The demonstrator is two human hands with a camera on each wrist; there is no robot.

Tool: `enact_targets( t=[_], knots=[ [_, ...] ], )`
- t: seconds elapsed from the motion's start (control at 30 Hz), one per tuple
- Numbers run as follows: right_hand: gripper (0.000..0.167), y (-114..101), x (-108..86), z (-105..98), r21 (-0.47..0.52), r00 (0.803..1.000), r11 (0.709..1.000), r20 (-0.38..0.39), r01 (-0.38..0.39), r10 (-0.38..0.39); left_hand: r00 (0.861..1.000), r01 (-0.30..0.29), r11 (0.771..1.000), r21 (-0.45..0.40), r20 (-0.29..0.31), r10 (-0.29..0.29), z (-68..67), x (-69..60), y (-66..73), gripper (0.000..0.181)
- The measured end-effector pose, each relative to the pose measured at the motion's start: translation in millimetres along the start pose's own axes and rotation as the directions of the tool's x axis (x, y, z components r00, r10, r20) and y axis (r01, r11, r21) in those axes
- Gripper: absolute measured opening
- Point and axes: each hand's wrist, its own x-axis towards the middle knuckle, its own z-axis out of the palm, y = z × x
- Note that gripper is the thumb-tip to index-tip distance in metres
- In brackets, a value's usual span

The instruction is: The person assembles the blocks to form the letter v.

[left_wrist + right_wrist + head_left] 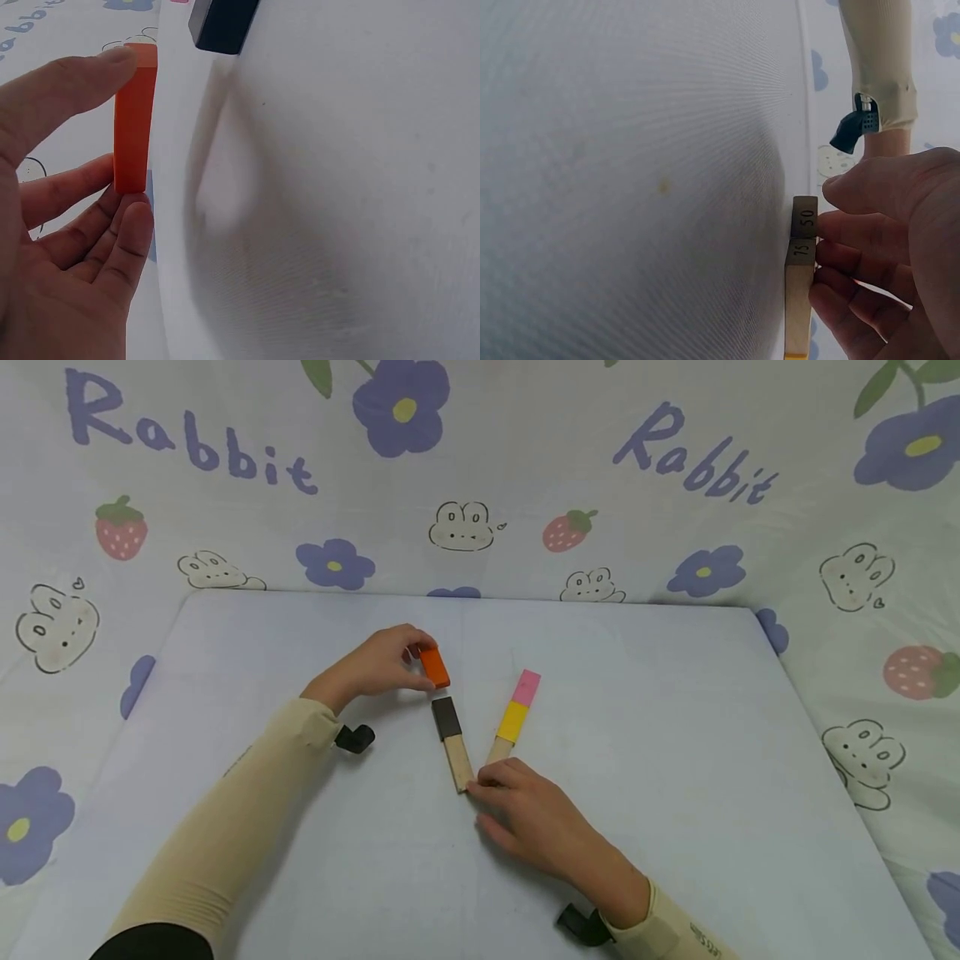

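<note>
Between thumb and fingers, my left hand (382, 662) pinches an orange block (434, 667), held just beyond the dark end of a row. That row is a black block (446, 718) joined end to end with a plain wooden block (459, 763). A second row slants the other way: a pink block (531, 687), a yellow block (513, 722) and a wooden block (499, 750), partly hidden. My right hand (536, 818) touches the near ends of both rows with its fingertips, thumb apart. Up close in the right wrist view, the wooden end faces (804, 217) read 50 and 75.
A white tabletop (675, 760) lies under the blocks. Behind it hangs a cloth (510, 468) printed with rabbits, flowers and strawberries. Small black devices, one by the left wrist (356, 739) and one by the right wrist (583, 926), stick out from the beige sleeves.
</note>
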Motion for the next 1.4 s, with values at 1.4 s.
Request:
enact_targets(
  t=[1.4],
  knots=[
    [0.040,-1,1.2,-2,-0.006,1.000,1.000,0.022,-0.009,0.010,0.999,-0.019,1.000,0.014,0.050,0.018,14.1,0.6,-10.3,0.062]
  ],
)
